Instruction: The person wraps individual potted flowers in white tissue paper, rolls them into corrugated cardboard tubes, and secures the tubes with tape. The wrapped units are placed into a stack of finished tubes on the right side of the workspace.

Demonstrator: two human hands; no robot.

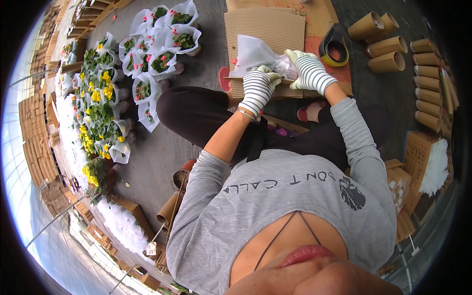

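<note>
A corrugated cardboard sheet [263,27] lies before me with its near edge folded up. On it rests a white paper sleeve [252,53], tapering towards a bundle in clear plastic [286,67] that looks like a wrapped pot. A bit of pink shows at the sleeve's left side. My left hand [258,86], in a striped glove, curls its fingers over the cardboard's near edge beside the sleeve. My right hand [311,72], gloved alike, spans the plastic bundle's right end, thumb at the cardboard edge and fingers over the far side. The left fingertips' contact is partly hidden.
A tape dispenser [333,48] stands right of the sheet on a larger cardboard [320,13]. Several cardboard tubes [387,61] lie further right. Sleeved potted flowers [97,92] stand in rows at left. A cardboard box [416,166] with white material sits at right.
</note>
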